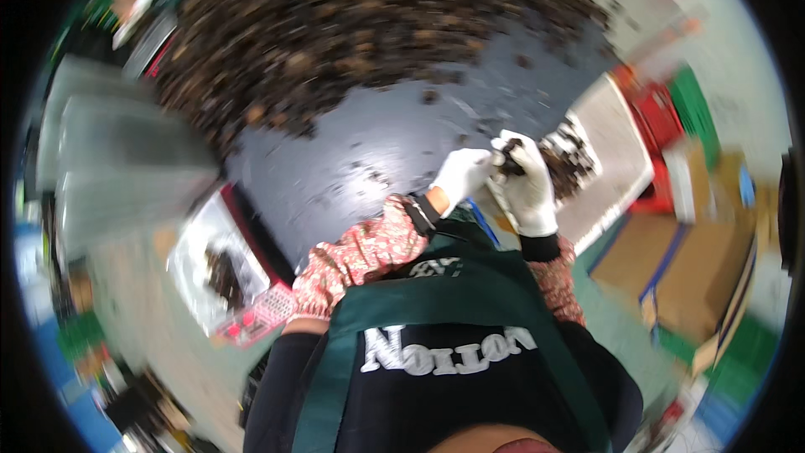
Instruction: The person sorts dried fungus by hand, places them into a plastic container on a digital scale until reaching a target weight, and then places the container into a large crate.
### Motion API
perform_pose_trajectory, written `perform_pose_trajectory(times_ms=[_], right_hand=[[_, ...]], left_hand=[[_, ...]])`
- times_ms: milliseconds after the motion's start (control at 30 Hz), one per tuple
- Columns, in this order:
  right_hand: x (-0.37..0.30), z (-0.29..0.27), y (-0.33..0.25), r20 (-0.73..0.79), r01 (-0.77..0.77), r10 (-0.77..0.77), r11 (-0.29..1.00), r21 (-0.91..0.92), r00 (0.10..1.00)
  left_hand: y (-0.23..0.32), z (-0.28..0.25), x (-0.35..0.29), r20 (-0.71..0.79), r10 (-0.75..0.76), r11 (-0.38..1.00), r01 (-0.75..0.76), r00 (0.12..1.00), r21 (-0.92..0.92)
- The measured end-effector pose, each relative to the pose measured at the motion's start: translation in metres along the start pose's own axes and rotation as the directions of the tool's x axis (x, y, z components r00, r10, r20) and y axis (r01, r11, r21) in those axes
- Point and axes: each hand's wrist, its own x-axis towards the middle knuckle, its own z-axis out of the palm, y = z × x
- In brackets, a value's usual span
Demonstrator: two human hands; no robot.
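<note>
A: ok so what are the hands up to?

B: Right hand (530, 189), in a white glove, is closed round a small, lumpy dark brown clump (510, 156). That's just above the near edge of the smooth blue-grey surface (314, 164), right of the middle.

A: and the other one?

B: Left hand (463, 176), white glove too, is right beside it with the fingertips pointing at the clump. Fingers look bunched together, but it's blurry, so I can't tell if they're pinching any of it.

A: what's that huge mess at the back?

B: Big heap of rough dark brown pieces (360, 25), covering the far part of the surface and spilling toward the left edge. Some loose bits are scattered on the bare part nearer the person.

A: anything by the right hand?

B: Yeah, a white shallow rectangular box (616, 138) at the surface's right edge, with a batch of dark bits (567, 169) in its near left end. Past it there's red plastic crates (658, 122) and a flat brown cardboard box (692, 273).

A: left side?

B: Pinkish-red plastic basket (270, 312) off the near left corner, lined with a clear plastic bag (189, 273), a dark clump of stuff (223, 278) inside.
</note>
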Motion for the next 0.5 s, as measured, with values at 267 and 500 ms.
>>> perform_pose_trajectory(times_ms=[267,500], right_hand=[[0.035,0.103,0.089,0.326,-0.221,0.366,0.887,-0.405,0.872],[0.003,0.267,0.222,0.709,0.244,0.561,0.683,-0.688,0.427]], left_hand=[[0.064,-0.157,-0.223,-0.828,0.103,0.942,0.212,0.551,0.258],[0.024,-0.179,-0.404,-0.966,0.084,0.733,0.672,-0.243,-0.105]])
